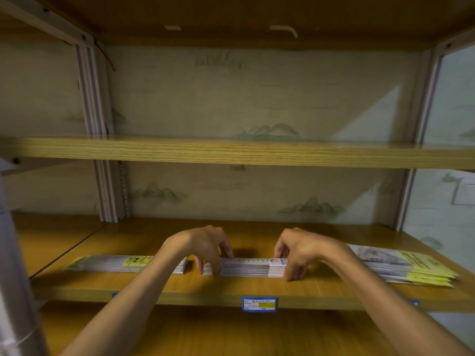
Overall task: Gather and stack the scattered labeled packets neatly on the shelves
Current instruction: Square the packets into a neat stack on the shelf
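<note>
Print on every packet label is too blurred to read. The text on the small blue-framed shelf tag [259,303], fixed to the front edge of the wooden middle shelf board [154,286], is also illegible. Your forearms cover part of what lies on the shelf. Both elbows are cut off at the lower frame edge.

Your left hand [205,249] reaches in palm down, wrist slightly raised. Its fingers curl over the left end of the central stack of flat white packets with dark striped edges [246,268]. Your right hand [299,251] mirrors it on the right end, fingertips down the front face and touching the board. Each grip is narrow and closed on that stack, one hand per end. Whether the thumbs press the back edge, I cannot tell.

The central stack lies flat on the middle shelf board, just behind the blue-framed tag, long side parallel to the front edge.

Left of the tag, a second flat pile of white packets with yellow labels [126,263] lies on the same board. Its right end passes under your left forearm and stops near the central stack. Right of the tag, a fanned pile of white and yellow packets [411,268] lies on the board, edges uneven, partly behind your right wrist.

Above the tag, the upper wooden shelf board [231,152] shows nothing visible from this low angle.
</note>
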`<action>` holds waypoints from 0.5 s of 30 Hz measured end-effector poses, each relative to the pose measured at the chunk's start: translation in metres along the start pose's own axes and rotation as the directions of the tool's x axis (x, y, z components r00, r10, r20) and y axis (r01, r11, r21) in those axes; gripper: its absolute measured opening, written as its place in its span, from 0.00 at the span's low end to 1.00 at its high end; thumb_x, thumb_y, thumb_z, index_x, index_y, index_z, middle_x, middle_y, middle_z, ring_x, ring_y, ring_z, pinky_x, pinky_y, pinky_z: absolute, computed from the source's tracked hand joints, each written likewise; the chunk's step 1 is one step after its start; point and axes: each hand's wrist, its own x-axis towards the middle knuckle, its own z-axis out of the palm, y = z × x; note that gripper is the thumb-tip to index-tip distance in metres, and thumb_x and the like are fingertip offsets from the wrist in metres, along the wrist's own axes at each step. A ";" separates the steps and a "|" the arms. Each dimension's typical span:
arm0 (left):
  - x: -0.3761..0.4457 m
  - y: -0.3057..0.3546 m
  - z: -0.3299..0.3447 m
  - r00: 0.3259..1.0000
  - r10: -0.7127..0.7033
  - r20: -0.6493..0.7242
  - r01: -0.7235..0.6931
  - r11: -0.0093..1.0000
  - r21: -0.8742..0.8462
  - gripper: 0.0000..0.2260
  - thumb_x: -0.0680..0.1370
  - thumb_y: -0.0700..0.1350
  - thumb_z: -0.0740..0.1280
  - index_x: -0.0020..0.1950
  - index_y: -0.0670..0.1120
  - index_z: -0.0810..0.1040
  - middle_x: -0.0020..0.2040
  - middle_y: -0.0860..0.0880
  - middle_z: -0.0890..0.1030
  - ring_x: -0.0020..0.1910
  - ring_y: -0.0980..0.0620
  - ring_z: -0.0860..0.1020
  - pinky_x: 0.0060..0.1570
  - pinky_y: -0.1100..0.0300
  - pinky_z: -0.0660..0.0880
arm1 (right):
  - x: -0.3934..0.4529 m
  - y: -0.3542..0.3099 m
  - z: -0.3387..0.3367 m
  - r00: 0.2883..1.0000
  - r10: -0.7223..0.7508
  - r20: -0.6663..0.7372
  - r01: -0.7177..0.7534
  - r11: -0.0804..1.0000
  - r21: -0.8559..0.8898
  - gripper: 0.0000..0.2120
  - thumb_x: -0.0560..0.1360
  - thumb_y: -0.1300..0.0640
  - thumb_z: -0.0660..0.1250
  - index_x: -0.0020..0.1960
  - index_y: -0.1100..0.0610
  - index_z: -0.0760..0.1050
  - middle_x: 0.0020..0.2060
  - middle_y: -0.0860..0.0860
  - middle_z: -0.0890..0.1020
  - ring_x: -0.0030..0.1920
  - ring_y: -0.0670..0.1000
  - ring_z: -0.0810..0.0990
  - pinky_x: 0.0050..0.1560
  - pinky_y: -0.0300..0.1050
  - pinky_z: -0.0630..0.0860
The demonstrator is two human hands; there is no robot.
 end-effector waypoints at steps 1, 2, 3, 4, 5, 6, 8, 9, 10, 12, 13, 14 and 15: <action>-0.001 0.000 0.000 1.000 0.005 0.003 -0.005 1.000 -0.004 0.25 0.71 0.34 0.76 0.67 0.47 0.78 0.55 0.54 0.77 0.53 0.46 0.80 0.38 0.59 0.82 | 0.000 0.000 0.000 1.000 0.004 0.001 -0.004 1.000 -0.001 0.20 0.69 0.65 0.77 0.58 0.56 0.76 0.53 0.52 0.80 0.47 0.53 0.84 0.45 0.44 0.84; -0.001 0.000 0.000 1.000 0.009 0.003 -0.009 1.000 -0.009 0.25 0.71 0.35 0.76 0.67 0.47 0.78 0.55 0.54 0.77 0.53 0.46 0.80 0.38 0.59 0.82 | 0.000 0.001 0.000 1.000 0.006 0.001 -0.006 1.000 -0.005 0.20 0.69 0.65 0.77 0.58 0.56 0.76 0.54 0.52 0.79 0.47 0.52 0.84 0.45 0.44 0.84; -0.001 -0.001 0.000 1.000 0.011 0.002 -0.011 1.000 -0.014 0.26 0.71 0.35 0.76 0.67 0.47 0.78 0.56 0.54 0.77 0.53 0.46 0.80 0.38 0.59 0.82 | 0.000 0.001 0.000 1.000 0.006 0.000 -0.006 1.000 -0.013 0.21 0.69 0.65 0.77 0.58 0.56 0.76 0.54 0.52 0.79 0.47 0.52 0.83 0.45 0.44 0.84; -0.001 -0.001 0.000 1.000 0.011 -0.002 -0.011 1.000 -0.020 0.26 0.71 0.35 0.76 0.67 0.48 0.78 0.56 0.54 0.77 0.54 0.46 0.80 0.38 0.59 0.82 | 0.000 0.002 0.000 1.000 0.006 -0.003 -0.006 1.000 -0.020 0.21 0.69 0.66 0.77 0.59 0.56 0.76 0.53 0.51 0.79 0.47 0.52 0.83 0.44 0.44 0.84; -0.001 -0.002 0.001 1.000 0.011 -0.008 -0.011 1.000 -0.021 0.26 0.71 0.36 0.77 0.67 0.48 0.78 0.56 0.54 0.77 0.53 0.46 0.80 0.37 0.59 0.82 | 0.001 0.002 0.000 1.000 0.005 -0.006 -0.005 1.000 -0.024 0.21 0.69 0.66 0.77 0.59 0.56 0.76 0.53 0.51 0.79 0.46 0.52 0.83 0.44 0.44 0.84; 0.000 -0.002 0.002 1.000 0.013 -0.014 -0.013 1.000 -0.019 0.26 0.71 0.36 0.76 0.67 0.48 0.78 0.56 0.54 0.77 0.53 0.46 0.80 0.36 0.60 0.81 | 0.001 0.002 0.000 1.000 0.002 -0.007 -0.002 1.000 -0.027 0.21 0.69 0.65 0.77 0.59 0.56 0.76 0.53 0.51 0.79 0.46 0.52 0.83 0.45 0.44 0.84; 0.001 -0.004 0.003 0.999 0.026 -0.025 -0.026 1.000 -0.003 0.25 0.72 0.37 0.76 0.67 0.49 0.78 0.55 0.54 0.76 0.52 0.47 0.81 0.36 0.61 0.81 | 0.003 0.002 0.000 1.000 -0.004 -0.003 0.004 0.999 -0.037 0.20 0.69 0.65 0.77 0.59 0.57 0.77 0.54 0.52 0.79 0.47 0.52 0.83 0.45 0.45 0.84; 0.001 -0.004 0.004 0.999 0.032 -0.029 -0.032 0.999 0.002 0.24 0.72 0.37 0.76 0.67 0.49 0.78 0.55 0.55 0.77 0.52 0.47 0.81 0.36 0.61 0.81 | 0.003 0.002 0.000 1.000 -0.002 -0.001 0.002 0.999 -0.038 0.20 0.69 0.65 0.77 0.59 0.57 0.76 0.54 0.52 0.79 0.47 0.52 0.83 0.45 0.45 0.84; 0.001 -0.005 0.004 0.999 0.036 -0.032 -0.036 0.999 0.003 0.24 0.72 0.37 0.76 0.67 0.49 0.79 0.55 0.55 0.77 0.52 0.47 0.81 0.37 0.61 0.81 | 0.004 0.003 0.000 1.000 0.002 0.001 -0.002 0.999 -0.035 0.21 0.69 0.65 0.77 0.59 0.57 0.76 0.54 0.52 0.79 0.47 0.52 0.83 0.45 0.45 0.84; 0.001 -0.006 0.004 0.999 0.036 -0.031 -0.036 0.999 -0.012 0.24 0.72 0.37 0.76 0.66 0.49 0.79 0.54 0.56 0.77 0.52 0.47 0.81 0.38 0.60 0.81 | 0.004 0.004 0.000 1.000 0.007 0.006 -0.007 1.000 -0.029 0.21 0.69 0.65 0.77 0.59 0.57 0.76 0.54 0.52 0.80 0.46 0.52 0.84 0.45 0.44 0.84; 0.000 -0.007 0.003 0.999 0.032 -0.029 -0.033 0.999 -0.027 0.24 0.71 0.37 0.77 0.66 0.49 0.79 0.54 0.56 0.77 0.52 0.47 0.81 0.38 0.60 0.81 | 0.004 0.005 0.001 1.000 0.008 0.006 -0.007 1.000 -0.028 0.21 0.69 0.65 0.77 0.59 0.57 0.76 0.54 0.52 0.80 0.46 0.52 0.83 0.45 0.44 0.84; -0.001 -0.007 0.003 0.999 0.027 -0.026 -0.028 0.999 -0.044 0.24 0.71 0.37 0.77 0.65 0.49 0.79 0.54 0.55 0.77 0.52 0.46 0.81 0.38 0.60 0.81 | 0.004 0.006 0.001 1.000 0.008 0.005 -0.008 1.000 -0.028 0.21 0.69 0.65 0.77 0.59 0.56 0.76 0.54 0.52 0.79 0.47 0.52 0.83 0.44 0.44 0.84; -0.001 -0.007 0.002 0.999 0.022 -0.023 -0.023 0.998 -0.058 0.24 0.71 0.37 0.77 0.65 0.49 0.79 0.54 0.55 0.77 0.53 0.46 0.81 0.38 0.60 0.81 | 0.004 0.006 0.001 1.000 0.010 0.004 -0.010 1.000 -0.025 0.21 0.69 0.65 0.77 0.59 0.56 0.76 0.54 0.52 0.79 0.47 0.52 0.83 0.44 0.44 0.84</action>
